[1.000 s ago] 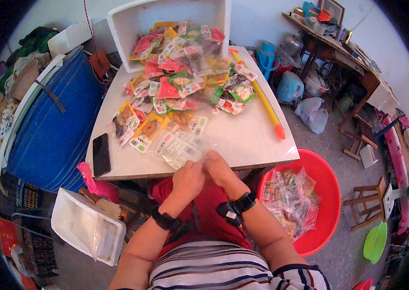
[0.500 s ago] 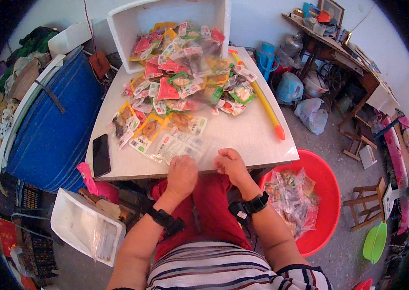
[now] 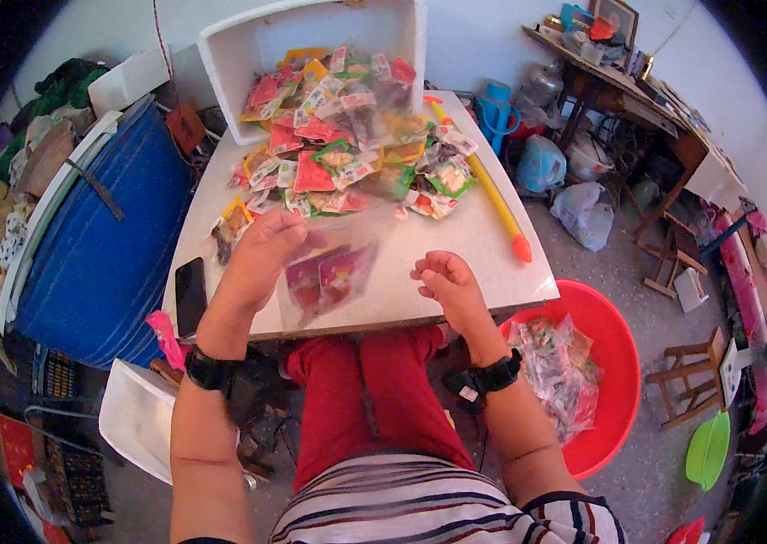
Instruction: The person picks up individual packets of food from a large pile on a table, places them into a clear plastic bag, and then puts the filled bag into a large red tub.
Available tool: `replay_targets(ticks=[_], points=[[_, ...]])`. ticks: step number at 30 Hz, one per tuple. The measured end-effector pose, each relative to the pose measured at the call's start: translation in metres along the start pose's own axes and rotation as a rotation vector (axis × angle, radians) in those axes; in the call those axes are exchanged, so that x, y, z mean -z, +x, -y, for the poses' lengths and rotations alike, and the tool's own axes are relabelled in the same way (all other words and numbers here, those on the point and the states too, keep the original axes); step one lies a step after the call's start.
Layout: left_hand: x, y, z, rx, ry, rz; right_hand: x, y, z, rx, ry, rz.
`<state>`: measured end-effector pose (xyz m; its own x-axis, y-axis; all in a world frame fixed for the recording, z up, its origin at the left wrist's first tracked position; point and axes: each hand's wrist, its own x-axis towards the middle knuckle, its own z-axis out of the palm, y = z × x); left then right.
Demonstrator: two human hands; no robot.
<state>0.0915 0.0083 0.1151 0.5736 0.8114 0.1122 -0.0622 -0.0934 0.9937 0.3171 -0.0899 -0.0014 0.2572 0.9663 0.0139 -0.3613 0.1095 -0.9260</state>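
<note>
My left hand (image 3: 267,254) grips a clear plastic bag (image 3: 358,281) by its upper left edge and holds it over the near part of the white table (image 3: 456,263). Two dark red packets (image 3: 333,272) show through the film. My right hand (image 3: 452,286) hovers to the right of the bag, apart from it, with its fingers loosely curled and nothing visible in them. Farther back, a heap of small sealed food packets (image 3: 315,172) in red, yellow and green spreads out of a tipped white foam box (image 3: 220,72).
A black phone (image 3: 190,295) lies at the table's left edge, a yellow tube with an orange tip (image 3: 498,199) along its right. A red basin (image 3: 619,399) with filled clear bags (image 3: 564,372) stands on the floor at right. A white foam box (image 3: 134,422) and blue tub (image 3: 98,245) are at left.
My left hand has moved up and left, lifting the clear bag that lay flat. The yellow packets beside it no longer show on the table. My right hand has shifted slightly right.
</note>
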Motion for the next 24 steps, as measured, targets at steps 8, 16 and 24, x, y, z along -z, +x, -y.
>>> replay_targets(ticks=[8,16,24], points=[[-0.033,-0.039,-0.005,0.064,-0.148,0.121,-0.026,-0.025,0.033,0.012,-0.075,0.5],[-0.019,-0.051,0.029,0.106,-0.485,0.008,-0.034,-0.062,0.022,0.236,-0.53,0.335],[-0.016,-0.082,0.111,0.356,-0.513,0.088,0.003,-0.09,0.044,0.282,-0.892,0.206]])
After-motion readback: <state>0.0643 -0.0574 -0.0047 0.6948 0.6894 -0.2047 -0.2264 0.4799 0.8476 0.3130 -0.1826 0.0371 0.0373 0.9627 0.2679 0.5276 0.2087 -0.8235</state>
